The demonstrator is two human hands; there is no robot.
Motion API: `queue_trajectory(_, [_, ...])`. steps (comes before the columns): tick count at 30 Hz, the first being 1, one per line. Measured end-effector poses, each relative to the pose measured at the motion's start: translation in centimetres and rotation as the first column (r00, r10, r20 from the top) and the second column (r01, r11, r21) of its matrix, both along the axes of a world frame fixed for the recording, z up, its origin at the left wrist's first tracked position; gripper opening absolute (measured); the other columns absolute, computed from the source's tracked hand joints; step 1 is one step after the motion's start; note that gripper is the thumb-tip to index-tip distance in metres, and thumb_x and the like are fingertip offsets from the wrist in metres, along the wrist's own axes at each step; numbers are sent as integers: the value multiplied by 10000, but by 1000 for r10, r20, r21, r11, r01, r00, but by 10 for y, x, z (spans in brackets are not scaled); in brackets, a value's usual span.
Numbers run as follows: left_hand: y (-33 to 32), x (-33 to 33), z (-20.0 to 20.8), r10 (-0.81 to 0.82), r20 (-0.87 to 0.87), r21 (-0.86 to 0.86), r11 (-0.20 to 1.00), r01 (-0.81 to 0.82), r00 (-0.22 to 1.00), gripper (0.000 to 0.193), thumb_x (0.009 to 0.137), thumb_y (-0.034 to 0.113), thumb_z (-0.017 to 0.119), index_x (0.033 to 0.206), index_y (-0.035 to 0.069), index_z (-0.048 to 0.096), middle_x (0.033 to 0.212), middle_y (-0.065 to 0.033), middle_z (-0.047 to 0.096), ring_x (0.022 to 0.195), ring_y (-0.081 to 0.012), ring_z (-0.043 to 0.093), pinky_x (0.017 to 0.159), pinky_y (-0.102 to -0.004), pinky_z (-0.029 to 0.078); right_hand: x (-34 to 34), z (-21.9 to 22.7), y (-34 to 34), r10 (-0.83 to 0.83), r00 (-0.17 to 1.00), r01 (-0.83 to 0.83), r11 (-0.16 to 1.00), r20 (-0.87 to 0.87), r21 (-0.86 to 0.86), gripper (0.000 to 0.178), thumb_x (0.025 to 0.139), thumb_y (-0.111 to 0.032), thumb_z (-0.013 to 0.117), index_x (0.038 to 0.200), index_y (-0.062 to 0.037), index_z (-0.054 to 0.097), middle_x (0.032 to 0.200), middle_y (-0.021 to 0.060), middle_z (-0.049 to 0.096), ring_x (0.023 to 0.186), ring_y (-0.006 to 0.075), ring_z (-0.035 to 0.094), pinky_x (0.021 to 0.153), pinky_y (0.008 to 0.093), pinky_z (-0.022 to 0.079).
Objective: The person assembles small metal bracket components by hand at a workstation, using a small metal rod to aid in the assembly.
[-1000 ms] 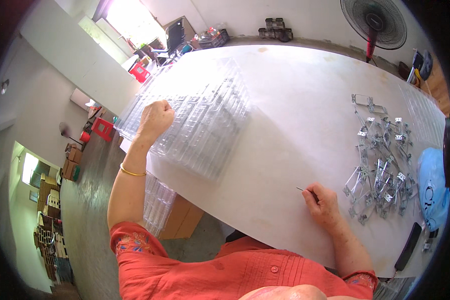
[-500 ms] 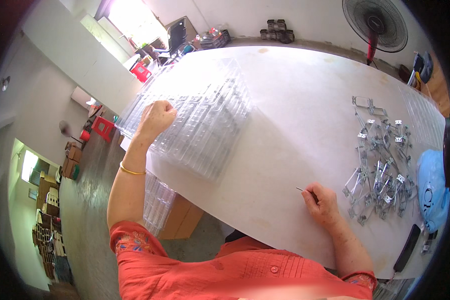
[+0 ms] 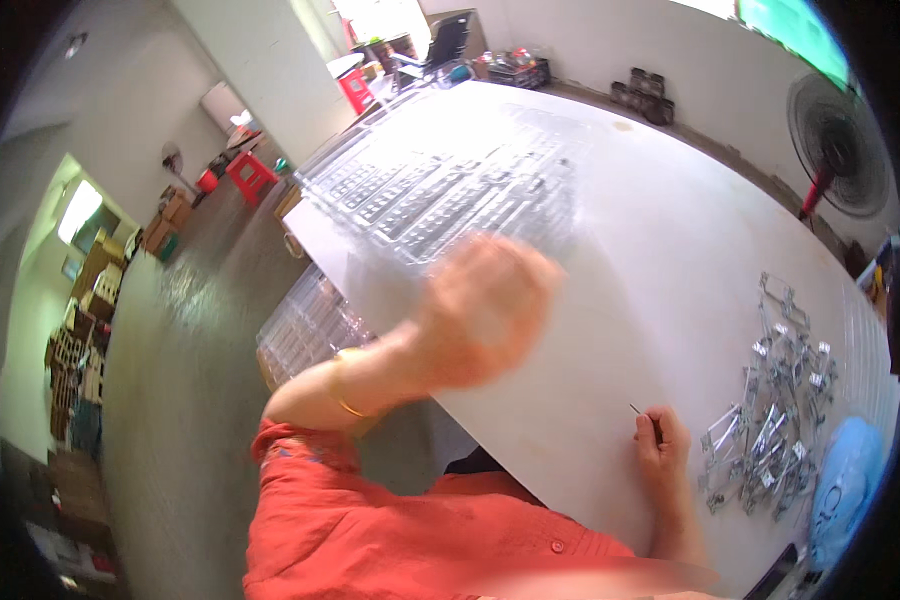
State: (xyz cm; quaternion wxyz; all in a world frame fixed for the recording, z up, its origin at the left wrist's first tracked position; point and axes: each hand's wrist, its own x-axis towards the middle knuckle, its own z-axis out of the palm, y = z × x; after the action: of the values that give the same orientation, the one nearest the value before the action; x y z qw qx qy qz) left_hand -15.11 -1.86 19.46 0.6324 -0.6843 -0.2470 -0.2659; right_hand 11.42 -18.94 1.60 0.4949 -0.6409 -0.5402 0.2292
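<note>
My left hand is raised over the table's near left edge, in front of a stack of clear plastic trays. Motion smears its fingers, so its grip and anything in it cannot be made out. My right hand rests low on the white tabletop, fingers pinched together. From that pinch sticks out the tip of a thin metal rod; the rest is hidden in the hand. Just right of it lies a loose pile of wire-and-plate metal brackets.
A blue plastic bag and more clear trays sit along the table's right side. Below the left edge stands another stack of clear trays. A floor fan is at the far right, a red stool at the far left.
My left hand has left the tray stack and swung right, toward me. The view has turned, shifting the scene. My right hand keeps its pinch on the rod.
</note>
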Motion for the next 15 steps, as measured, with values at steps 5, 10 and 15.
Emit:
queue_trajectory(5, [-58, 49, -61, -660, 517, -683, 68, 728, 546, 167, 765, 83, 676, 875, -29, 620, 859, -89, 595, 742, -221, 611, 704, -348, 508, -8, 10, -1, 26, 999, -27, 999, -26, -22, 62, 985, -67, 634, 936, -37, 612, 689, 11, 572, 623, 83, 519, 570, 273, 430])
queue_trajectory(10, [-59, 61, -97, -596, 603, -669, -17, 743, 530, 169, 762, 46, 681, 897, -36, 619, 840, -95, 588, 736, -236, 599, 712, -367, 504, 0, -6, -3, 30, 999, -30, 999, -41, -10, 49, 1010, -85, 613, 985, -44, 606, 740, 12, 590, 642, 66, 511, 582, 252, 425])
queue_trajectory(15, [-52, 29, -95, -512, 691, -598, -7, 802, 511, 176, 764, -15, 695, 927, -32, 632, 836, -90, 606, 713, -235, 606, 679, -356, 511, 3, -15, -3, -8, 991, 2, 999, -136, -47, 66, 1040, -106, 587, 982, -73, 590, 742, -28, 586, 574, 32, 457, 509, 210, 363])
